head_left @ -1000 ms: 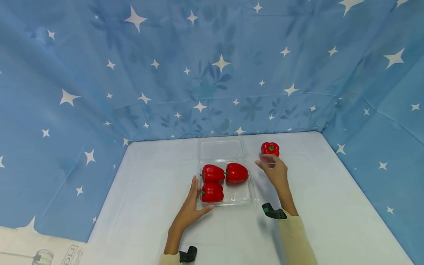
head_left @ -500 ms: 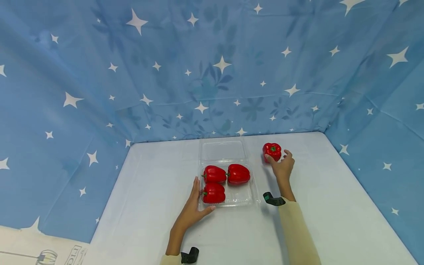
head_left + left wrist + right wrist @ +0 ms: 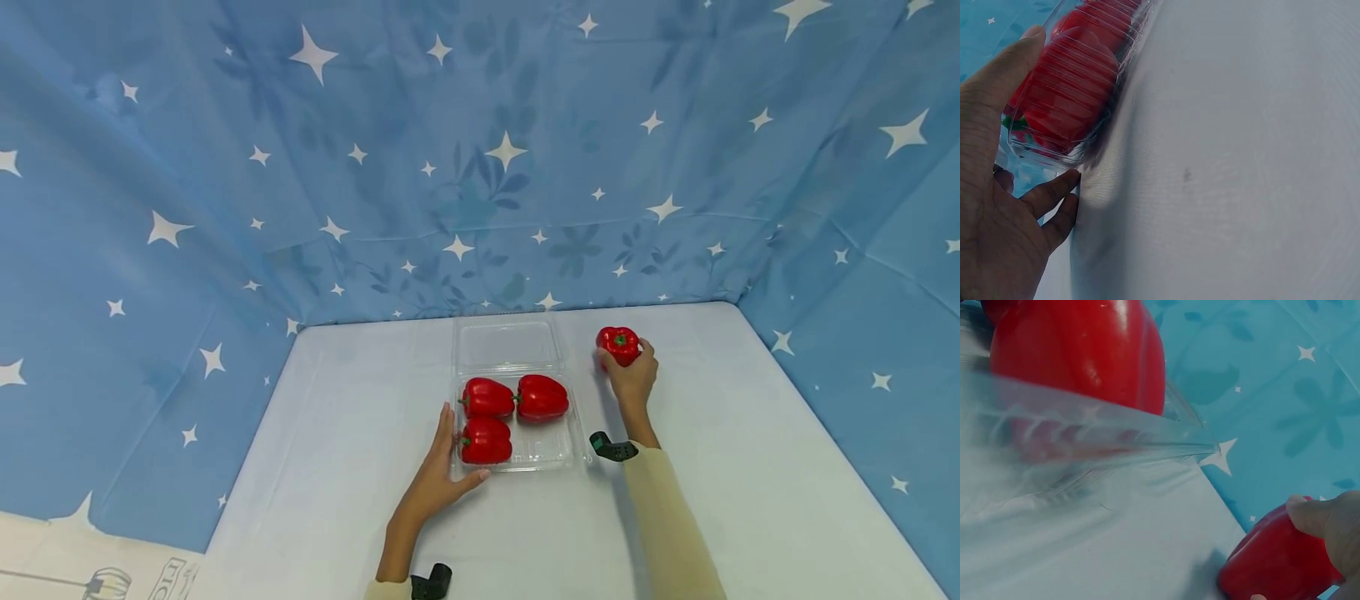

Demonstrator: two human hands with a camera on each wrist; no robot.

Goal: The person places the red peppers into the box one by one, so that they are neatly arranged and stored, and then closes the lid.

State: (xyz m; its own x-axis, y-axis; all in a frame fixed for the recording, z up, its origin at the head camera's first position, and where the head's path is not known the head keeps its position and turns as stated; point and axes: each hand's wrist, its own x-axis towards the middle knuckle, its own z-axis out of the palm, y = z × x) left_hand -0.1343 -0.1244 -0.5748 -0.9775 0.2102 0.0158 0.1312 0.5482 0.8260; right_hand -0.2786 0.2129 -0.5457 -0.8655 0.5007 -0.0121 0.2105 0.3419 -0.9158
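Note:
My right hand [image 3: 634, 380] grips a red bell pepper [image 3: 618, 340] with a green stem, at the back right of the table. In the right wrist view the thumb [image 3: 1311, 515] presses on that bell pepper [image 3: 1279, 559]. An open clear plastic clamshell box [image 3: 551, 448] holds three more red bell peppers: one back left [image 3: 487, 398], one back right [image 3: 542, 398], one front left [image 3: 486, 442]. My left hand [image 3: 437, 477] rests against the box's near left corner, fingers straight along its left side, thumb by its front edge. Through the box's wall [image 3: 1054, 153], red peppers show in the left wrist view.
The box's clear lid [image 3: 506, 346] lies folded back toward the rear edge. A white cloth covers the table [image 3: 337, 433]. Behind and beside it hangs a blue star-patterned curtain [image 3: 480, 208].
My right hand has moved round the separate bell pepper and closed its fingers and thumb on it. The left hand stays at the box.

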